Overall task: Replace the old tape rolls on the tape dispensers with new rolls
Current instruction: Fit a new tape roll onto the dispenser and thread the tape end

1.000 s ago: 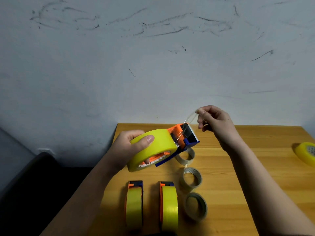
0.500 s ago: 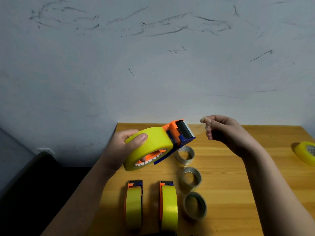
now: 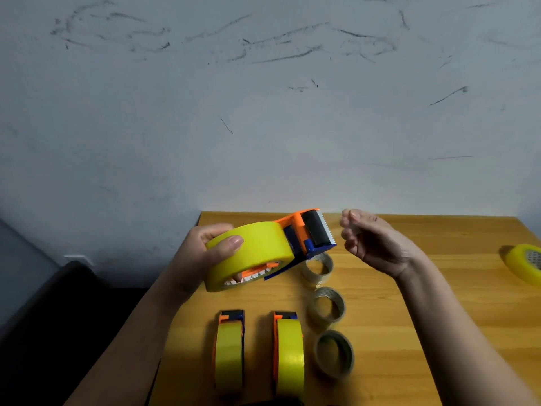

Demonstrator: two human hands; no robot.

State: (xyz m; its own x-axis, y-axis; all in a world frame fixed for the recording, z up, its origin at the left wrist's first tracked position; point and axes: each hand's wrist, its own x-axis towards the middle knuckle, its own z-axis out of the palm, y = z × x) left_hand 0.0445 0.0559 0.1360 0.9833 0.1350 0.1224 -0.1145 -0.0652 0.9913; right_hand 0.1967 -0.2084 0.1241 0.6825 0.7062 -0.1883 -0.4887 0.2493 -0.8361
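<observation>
A: What are the hands doing?

B: The left hand [image 3: 202, 256] grips a fresh yellow roll [image 3: 248, 253] seated on an orange-and-blue dispenser [image 3: 307, 232], raised above the tabletop [image 3: 439, 288], cutter end pointing away. The right hand [image 3: 371, 241] hovers just beside the serrated blade, fingers curled; it's blurred, so I cannot tell whether it pinches anything.

A: And the rest?

B: Two loaded dispensers [image 3: 229, 350] [image 3: 288, 350] stand side by side near the front edge. Three nearly spent clear rolls [image 3: 317, 269] [image 3: 326, 307] [image 3: 333, 353] lie in a line right of them. Another yellow roll [image 3: 524, 263] sits at the far right edge.
</observation>
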